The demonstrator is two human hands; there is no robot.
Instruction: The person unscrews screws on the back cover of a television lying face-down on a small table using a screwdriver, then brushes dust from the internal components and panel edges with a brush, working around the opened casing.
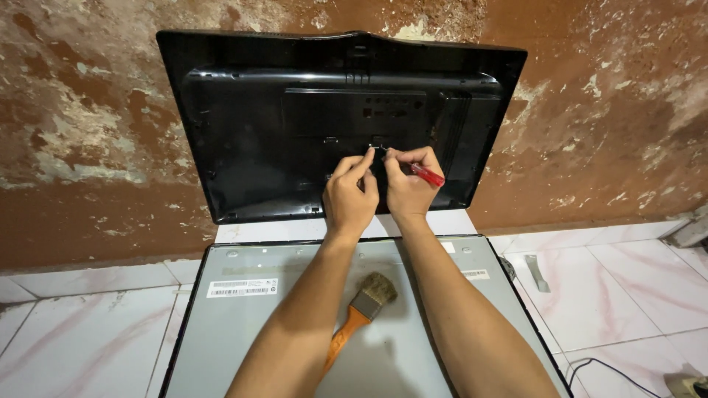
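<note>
A black plastic monitor back cover [258, 118] leans upright against the wall. Both my hands are raised to a small clip near its middle. My left hand [350, 195] pinches at that spot with thumb and forefinger. My right hand [409, 184] grips a red-handled screwdriver [428, 175], its tip hidden behind my fingers at the clip. Below my forearms lies a grey metal display panel [243, 324] flat on the floor, with an orange-handled paintbrush [361, 309] resting on it.
The wall [96, 147] behind is rough, brown and peeling. White marble-patterned floor tiles [81, 339] surround the panel. A small grey metal piece [538, 273] lies on the tiles to the right, and a black cable [612, 367] runs at the lower right.
</note>
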